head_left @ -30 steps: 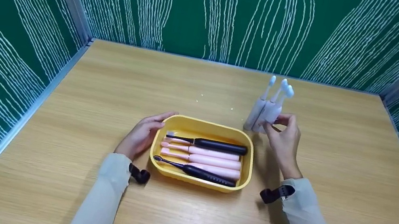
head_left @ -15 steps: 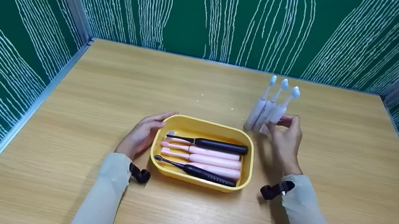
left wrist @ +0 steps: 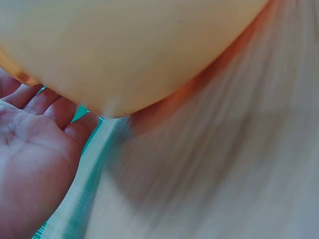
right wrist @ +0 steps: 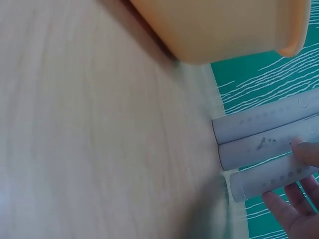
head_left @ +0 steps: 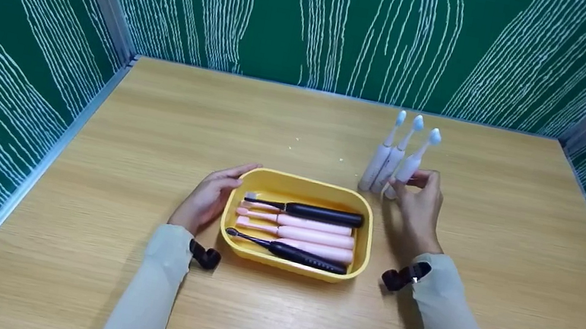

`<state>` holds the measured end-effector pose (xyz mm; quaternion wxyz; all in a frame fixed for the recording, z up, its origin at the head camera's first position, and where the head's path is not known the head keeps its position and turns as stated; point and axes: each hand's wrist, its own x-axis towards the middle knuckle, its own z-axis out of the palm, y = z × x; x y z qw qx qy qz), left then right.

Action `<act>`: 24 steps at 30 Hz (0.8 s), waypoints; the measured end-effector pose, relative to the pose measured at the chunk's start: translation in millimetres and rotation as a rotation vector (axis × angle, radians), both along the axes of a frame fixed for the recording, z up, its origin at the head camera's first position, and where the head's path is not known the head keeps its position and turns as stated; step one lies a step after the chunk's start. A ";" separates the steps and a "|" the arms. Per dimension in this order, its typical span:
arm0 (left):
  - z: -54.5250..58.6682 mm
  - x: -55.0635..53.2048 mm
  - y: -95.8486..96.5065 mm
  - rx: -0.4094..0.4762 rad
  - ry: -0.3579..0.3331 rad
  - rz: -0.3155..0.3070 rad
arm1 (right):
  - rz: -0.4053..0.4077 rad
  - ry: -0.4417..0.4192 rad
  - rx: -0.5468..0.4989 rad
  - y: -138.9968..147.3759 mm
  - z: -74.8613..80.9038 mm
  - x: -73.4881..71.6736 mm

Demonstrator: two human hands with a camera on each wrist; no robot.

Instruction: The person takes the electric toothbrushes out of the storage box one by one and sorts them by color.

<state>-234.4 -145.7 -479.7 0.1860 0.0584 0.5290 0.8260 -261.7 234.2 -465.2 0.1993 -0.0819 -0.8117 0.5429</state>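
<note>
Three white electric toothbrushes stand upright on the table, bristle heads up. My right hand (head_left: 419, 205) pinches the rightmost white toothbrush (head_left: 409, 164) by its handle between thumb and fingers. That one leans slightly right, a narrow gap between it and the middle toothbrush (head_left: 390, 166). In the right wrist view, the middle handle (right wrist: 264, 147) and the left handle (right wrist: 259, 119) touch side by side. To their left sits a yellow plastic basket (head_left: 313, 185). My left hand (head_left: 207, 200) rests against the basket's left side, with extended fingers at its rim in the left wrist view.
Inside the basket lie several electric toothbrushes: a black one (head_left: 323, 214) at the back, pink ones (head_left: 316, 238) in the middle, another black one (head_left: 307, 257) in front. Small white specks (head_left: 341, 160) dot the wooden table (head_left: 205, 113). Green white-streaked panels (head_left: 278, 11) enclose it.
The rightmost white toothbrush has shifted right with my right hand, its head and handle parting from the middle one. My left hand and the basket stay in place.
</note>
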 end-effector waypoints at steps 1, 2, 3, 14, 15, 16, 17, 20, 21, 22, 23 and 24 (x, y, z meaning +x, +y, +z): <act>-0.1 0.0 -0.1 -0.002 0.002 -0.001 | 0.001 0.005 -0.001 0.0 -0.7 -0.5; 0.0 0.2 -0.3 -0.003 0.004 -0.003 | 0.002 0.003 0.002 0.0 -1.4 -0.9; 0.0 0.2 -0.3 -0.003 0.006 -0.004 | 0.003 0.002 0.003 0.0 -1.9 -1.3; -0.6 -0.1 -0.6 0.008 0.024 -0.013 | 0.019 0.007 0.009 -2.0 -4.4 -1.3; -0.6 -0.2 -0.7 0.005 0.021 -0.012 | 0.021 0.005 0.007 -2.1 -4.4 -1.3; -0.5 -0.3 -0.6 0.003 0.020 -0.012 | 0.022 0.000 0.002 -2.1 -4.5 -1.3; -0.5 -0.3 -0.6 -0.001 0.020 -0.012 | 0.023 -0.003 0.002 -2.2 -4.4 -1.3; -0.6 -0.4 -0.5 -0.006 0.018 -0.012 | 0.024 -0.014 0.001 -2.4 -3.9 -1.8; -0.6 -0.3 -0.6 -0.004 0.017 -0.012 | 0.025 -0.018 0.000 -2.4 -3.8 -2.2; -0.7 -0.3 -0.5 -0.002 0.017 -0.012 | 0.027 -0.023 -0.001 -2.5 -3.5 -2.4; -0.8 -0.2 -0.6 -0.001 0.017 -0.011 | 0.030 -0.022 -0.003 -2.4 -3.4 -2.7; -0.8 -0.1 -0.8 0.000 0.016 -0.011 | 0.033 -0.025 -0.002 -2.3 -3.4 -3.0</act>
